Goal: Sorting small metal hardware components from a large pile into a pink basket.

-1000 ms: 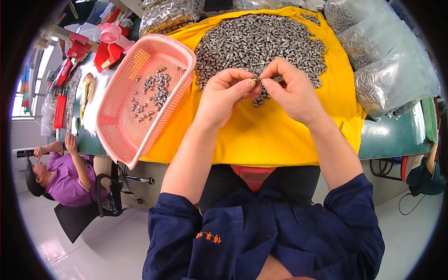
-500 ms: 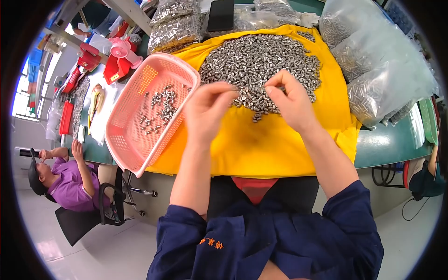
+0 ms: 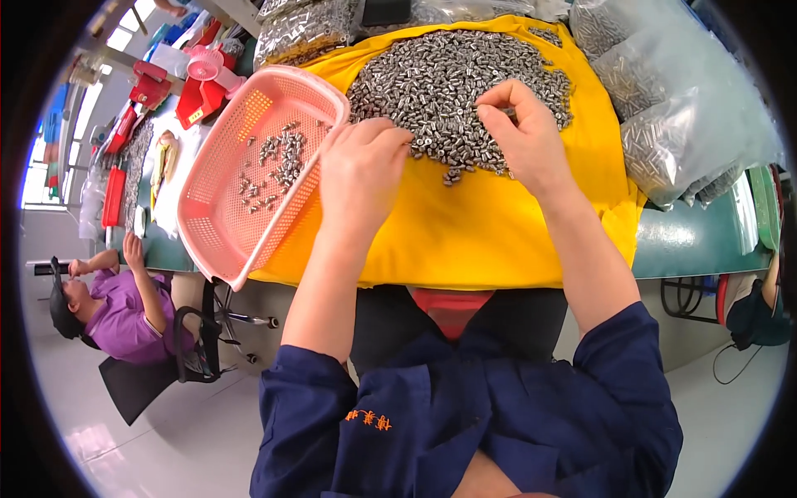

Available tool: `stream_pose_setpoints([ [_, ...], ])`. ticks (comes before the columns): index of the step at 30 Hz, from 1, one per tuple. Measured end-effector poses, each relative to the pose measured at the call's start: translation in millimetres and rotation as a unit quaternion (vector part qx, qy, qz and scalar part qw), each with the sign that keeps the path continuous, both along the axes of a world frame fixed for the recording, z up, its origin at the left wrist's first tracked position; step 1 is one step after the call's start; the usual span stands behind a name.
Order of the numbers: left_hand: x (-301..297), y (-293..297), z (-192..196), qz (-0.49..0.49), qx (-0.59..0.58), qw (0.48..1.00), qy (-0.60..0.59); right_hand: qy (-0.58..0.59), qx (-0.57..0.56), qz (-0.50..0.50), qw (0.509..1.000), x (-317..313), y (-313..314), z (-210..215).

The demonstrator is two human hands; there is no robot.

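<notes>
A wide heap of small silver metal parts (image 3: 452, 83), short and cylinder-like, lies on a yellow cloth (image 3: 465, 241). My left hand (image 3: 363, 174) is at the heap's left edge, beside the pink basket's right rim. Its fingers are curled together, and whatever they grip is hidden. Over the right part of the heap, my right hand (image 3: 531, 141) pinches with thumb and forefinger. What sits at those fingertips is too small to make out. The pink perforated basket (image 3: 217, 241) stands tilted at the left, with a scatter of the same metal parts inside.
Clear bags of metal parts (image 3: 652, 153) crowd the right side, and more packed bags (image 3: 303, 33) line the back. A dark phone (image 3: 386, 12) lies among them. Left are a pink fan (image 3: 206, 65) and red bins (image 3: 199, 101). A seated co-worker in purple (image 3: 129, 315) is at far left.
My left hand has shifted slightly left, toward the basket rim. My right hand stays pinched over the heap, a little farther right. The whole view has moved, so the table sits higher.
</notes>
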State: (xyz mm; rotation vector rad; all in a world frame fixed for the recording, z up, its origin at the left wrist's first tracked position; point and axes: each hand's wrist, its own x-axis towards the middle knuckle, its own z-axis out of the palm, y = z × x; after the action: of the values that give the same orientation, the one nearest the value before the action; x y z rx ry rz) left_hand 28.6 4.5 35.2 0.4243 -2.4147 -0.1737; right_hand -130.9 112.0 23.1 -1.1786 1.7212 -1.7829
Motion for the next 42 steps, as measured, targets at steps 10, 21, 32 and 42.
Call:
stream_pose_setpoints([
  [10, -22.4, 7.7, -20.7, -0.032, 0.141, 0.977, -0.157, 0.000, 0.024, 0.014, 1.000, -0.9, 4.0, 4.2],
  [21, -24.2, 8.4, -24.4, -0.021, 0.151, 0.978, -0.144, 0.021, 0.012, 0.020, 0.999, 3.3, 0.1, -1.4],
  [32, -7.6, 7.4, -24.9, -0.049, 0.244, 0.959, -0.137, 0.027, 0.020, 0.033, 0.999, 4.9, 0.8, 1.2],
  [42, -0.1, -0.9, -25.0, -0.026, 0.206, 0.967, -0.146, 0.092, -0.005, 0.033, 0.995, 3.7, -4.4, -6.0],
])
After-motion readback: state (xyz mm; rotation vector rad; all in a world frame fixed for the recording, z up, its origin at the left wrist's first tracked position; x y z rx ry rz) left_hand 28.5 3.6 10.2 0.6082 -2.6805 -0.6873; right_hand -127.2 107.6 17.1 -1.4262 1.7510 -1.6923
